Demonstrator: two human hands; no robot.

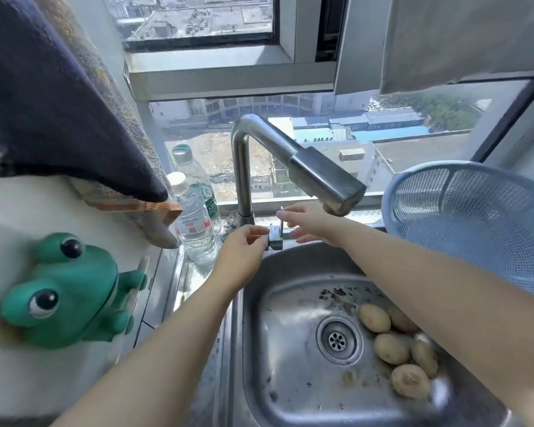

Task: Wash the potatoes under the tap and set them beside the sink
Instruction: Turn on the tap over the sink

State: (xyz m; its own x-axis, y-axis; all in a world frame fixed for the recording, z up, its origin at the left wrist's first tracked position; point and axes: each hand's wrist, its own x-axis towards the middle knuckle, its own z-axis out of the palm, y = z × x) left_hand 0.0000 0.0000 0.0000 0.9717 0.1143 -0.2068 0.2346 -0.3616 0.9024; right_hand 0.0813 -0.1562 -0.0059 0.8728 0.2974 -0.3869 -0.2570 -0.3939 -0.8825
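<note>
Right now both hands are at the tap (290, 155) handle (277, 240), centre of frame. My left hand (244, 257) has its fingers curled narrow against it; I cannot tell if they grip. My right hand (312, 224) reaches in with fingers straight and loose. Five potatoes (392, 348) lie in the sink (290, 383), lower right, by the drain (337, 340). I judge them firm, weighty and slick once wet, so each is best cupped around its middle.

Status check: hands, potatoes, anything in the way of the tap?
Left hand fingertips at grey metal tap valve, grip unclear; right hand open beside it. Five tan potatoes in steel sink, right of drain. No water seen; nothing under spout.
</note>
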